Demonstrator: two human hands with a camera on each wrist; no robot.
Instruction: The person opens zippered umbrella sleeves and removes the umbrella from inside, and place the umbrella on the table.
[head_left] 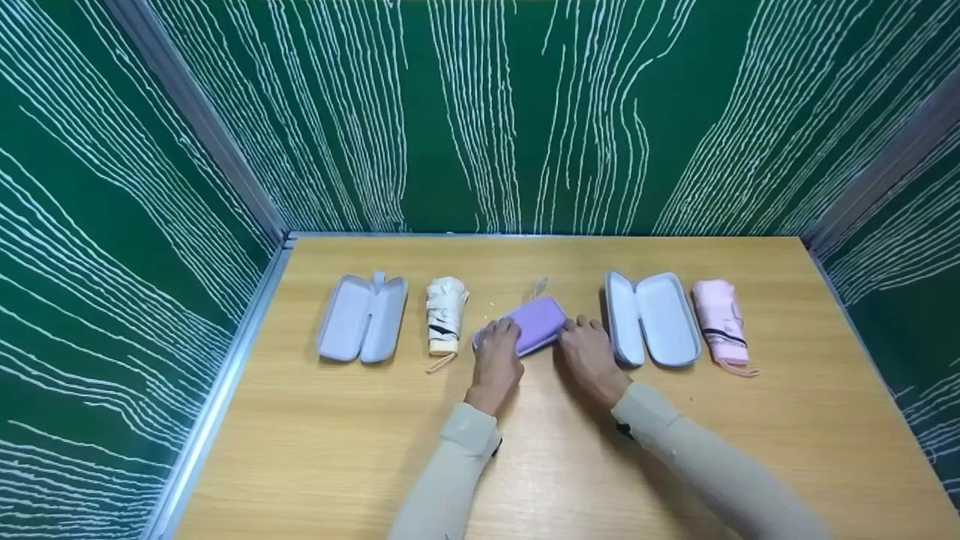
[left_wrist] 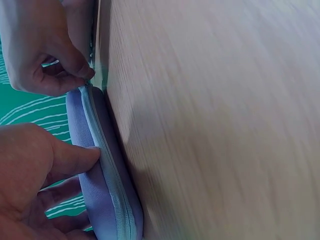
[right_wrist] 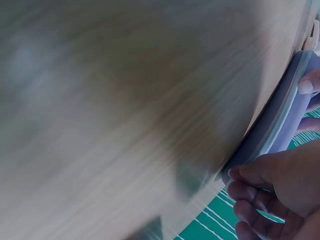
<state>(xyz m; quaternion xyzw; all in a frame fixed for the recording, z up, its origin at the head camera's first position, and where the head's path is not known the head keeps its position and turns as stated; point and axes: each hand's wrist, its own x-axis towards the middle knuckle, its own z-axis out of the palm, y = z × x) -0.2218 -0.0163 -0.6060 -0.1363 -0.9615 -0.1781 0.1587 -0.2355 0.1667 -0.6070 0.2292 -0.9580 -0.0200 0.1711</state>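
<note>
An open pale case (head_left: 347, 321) and a cream umbrella (head_left: 446, 306) lie on the table (head_left: 300, 450). Next, mid-row, the left hand (head_left: 498, 358) grips the purple case (head_left: 541, 321), covering its left end. The right hand (head_left: 592, 354) pinches at its zipper (left_wrist: 108, 160), fingertips hiding the pull. Another open case (head_left: 670, 319) and a pink umbrella (head_left: 720, 315) follow; the sleeves (head_left: 450, 472) are cut off below.

Bright light washes the table (head_left: 337, 450), pale glare between the sleeves (head_left: 448, 480), soft shadows beside them; wrist views run dimmer, the table's grain blurring.
</note>
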